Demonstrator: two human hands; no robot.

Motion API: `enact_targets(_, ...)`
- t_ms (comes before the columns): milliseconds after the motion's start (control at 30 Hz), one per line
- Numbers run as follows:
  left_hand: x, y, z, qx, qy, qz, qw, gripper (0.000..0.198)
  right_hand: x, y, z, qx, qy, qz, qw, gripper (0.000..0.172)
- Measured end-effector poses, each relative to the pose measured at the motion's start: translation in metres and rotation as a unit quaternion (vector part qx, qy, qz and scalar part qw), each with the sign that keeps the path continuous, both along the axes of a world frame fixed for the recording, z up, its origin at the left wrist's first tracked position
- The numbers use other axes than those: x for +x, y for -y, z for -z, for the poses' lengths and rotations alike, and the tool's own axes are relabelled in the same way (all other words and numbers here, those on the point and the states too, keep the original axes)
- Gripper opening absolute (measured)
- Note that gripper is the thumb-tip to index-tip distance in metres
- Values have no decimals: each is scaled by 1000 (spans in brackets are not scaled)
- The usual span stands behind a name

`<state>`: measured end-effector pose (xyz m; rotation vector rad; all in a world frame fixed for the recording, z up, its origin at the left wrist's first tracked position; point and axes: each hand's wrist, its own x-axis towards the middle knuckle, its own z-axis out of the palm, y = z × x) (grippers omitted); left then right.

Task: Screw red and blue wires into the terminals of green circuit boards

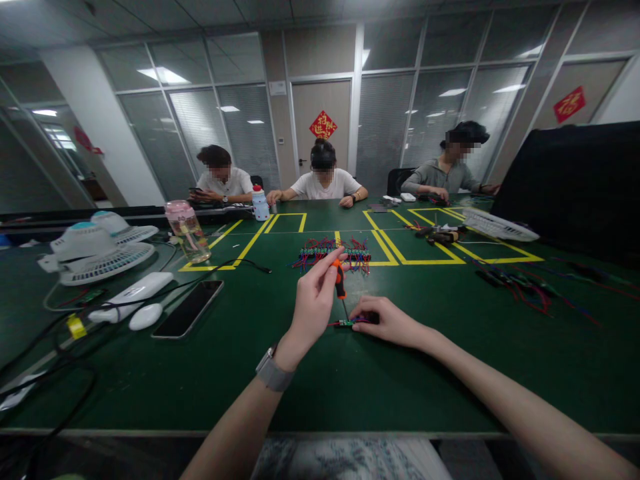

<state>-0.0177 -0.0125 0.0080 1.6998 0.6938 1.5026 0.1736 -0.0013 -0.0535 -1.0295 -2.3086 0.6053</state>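
My left hand is closed around a small screwdriver with an orange and black handle, held upright with its tip down on a small green circuit board. My right hand lies on the green table and pinches that board and its red and blue wires in place. A grey watch sits on my left wrist.
A pile of finished boards with coloured wires lies beyond my hands. At the left are a black phone, white devices, two small fans, cables and a pink bottle. Three people sit at the far side. More wires lie at the right.
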Motion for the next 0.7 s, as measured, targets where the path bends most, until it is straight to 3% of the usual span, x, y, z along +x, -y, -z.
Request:
enact_targets(233, 0, 6, -2, 102, -96, -92, 986, 26, -1, 0, 2, 12, 1, 5, 1000, 15)
enact_targets(400, 2, 4, 3, 73, -71, -53, 993, 37, -1, 0, 1, 7, 2, 0, 1000, 16)
enact_targets(533, 3, 2, 4, 44, -43, -33, 998, 34, 0, 1, 0, 6, 3, 1, 1000, 16)
enact_targets(700, 1, 4, 0, 98, -85, -103, 986, 18, 0, 1, 0, 5, 8, 4, 1000, 15)
